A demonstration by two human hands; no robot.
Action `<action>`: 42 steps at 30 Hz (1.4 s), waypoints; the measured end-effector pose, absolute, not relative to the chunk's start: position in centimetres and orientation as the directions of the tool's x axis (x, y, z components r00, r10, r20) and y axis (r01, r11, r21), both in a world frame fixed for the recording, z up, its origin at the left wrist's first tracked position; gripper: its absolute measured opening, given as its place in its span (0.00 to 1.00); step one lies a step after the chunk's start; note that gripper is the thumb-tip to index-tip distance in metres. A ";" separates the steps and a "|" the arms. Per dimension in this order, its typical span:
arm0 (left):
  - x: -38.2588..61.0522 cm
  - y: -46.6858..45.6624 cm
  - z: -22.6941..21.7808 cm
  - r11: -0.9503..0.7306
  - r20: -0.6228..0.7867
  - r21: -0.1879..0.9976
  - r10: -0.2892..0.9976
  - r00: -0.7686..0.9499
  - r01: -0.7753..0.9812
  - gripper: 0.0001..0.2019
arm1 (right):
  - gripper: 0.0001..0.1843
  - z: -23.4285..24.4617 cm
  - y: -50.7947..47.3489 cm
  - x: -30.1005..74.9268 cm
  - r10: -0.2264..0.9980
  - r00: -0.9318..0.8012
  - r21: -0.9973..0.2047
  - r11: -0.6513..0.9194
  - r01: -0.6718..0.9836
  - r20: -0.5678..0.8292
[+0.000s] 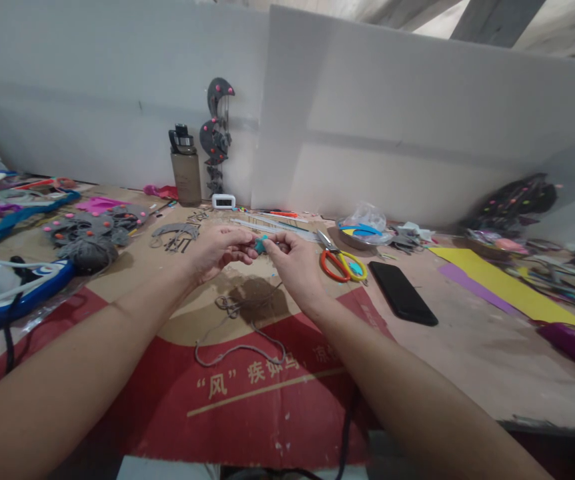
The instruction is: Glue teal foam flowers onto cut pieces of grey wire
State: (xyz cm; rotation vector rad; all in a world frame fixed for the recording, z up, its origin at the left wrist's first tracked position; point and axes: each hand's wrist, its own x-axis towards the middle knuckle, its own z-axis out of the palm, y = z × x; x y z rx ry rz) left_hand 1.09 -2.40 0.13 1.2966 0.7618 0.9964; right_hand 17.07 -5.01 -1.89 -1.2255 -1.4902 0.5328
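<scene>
Between the fingertips of both hands is a small teal piece [260,245], whose exact kind I cannot make out. My left hand [224,252] pinches it from the left, fingers curled. From the right, my right hand [292,261] grips the same piece between thumb and forefinger. Below the hands, a loose grey cord [240,348] lies in loops over a red and brown cardboard sheet [262,407]. Behind my left hand rests a grey crescent-shaped piece [177,231] with dark strips near it. Scissors [340,259] with red and yellow handles lie right of my right hand.
A black phone [402,293] lies at the right, near yellow paper [507,283]. A bottle [185,170] and a small white clock [223,201] stand at the back. Grey pieces with pink dots [95,227] and a grey yarn ball [89,255] are at left.
</scene>
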 end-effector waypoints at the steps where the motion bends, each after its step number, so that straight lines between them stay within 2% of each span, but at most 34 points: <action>1: 1.1 -2.4 0.0 -0.001 0.065 0.987 0.915 0.397 -0.160 0.11 | 0.13 -1.9 -5.0 17.0 0.892 0.117 -0.846 0.362 0.391 0.436; 6: 1.8 -2.6 -0.7 0.000 0.048 0.990 0.939 0.340 -0.141 0.11 | 0.13 -1.8 -5.1 17.0 0.908 0.120 -0.881 0.346 0.323 0.400; 14: 2.3 -2.7 -1.2 -0.170 0.189 0.981 0.948 0.256 -0.097 0.12 | 0.12 -1.9 -5.3 16.8 0.915 0.120 -0.895 0.339 0.288 0.385; 20: 2.0 -2.7 -1.0 -0.219 0.214 0.976 0.943 0.254 -0.011 0.11 | 0.13 -2.4 -5.1 16.8 0.895 0.104 -0.861 0.378 0.340 0.434; 31: 1.9 -2.9 -0.1 -0.083 0.106 0.993 0.941 0.321 -0.086 0.09 | 0.13 -2.2 -5.3 16.9 0.896 0.095 -0.860 0.380 0.341 0.433; 35: 1.9 -3.1 -0.1 -0.217 0.189 0.974 0.935 0.300 0.064 0.09 | 0.12 -2.1 -5.4 17.0 0.903 0.094 -0.867 0.368 0.336 0.419; 39: 2.0 -3.4 0.0 -0.364 0.293 0.893 0.917 0.269 0.266 0.10 | 0.12 -2.2 -5.4 17.0 0.903 0.094 -0.865 0.366 0.344 0.419; 42: 1.9 -3.5 0.0 -0.417 0.342 0.842 0.903 0.260 0.343 0.09 | 0.13 -2.3 -5.4 16.9 0.900 0.091 -0.859 0.372 0.352 0.427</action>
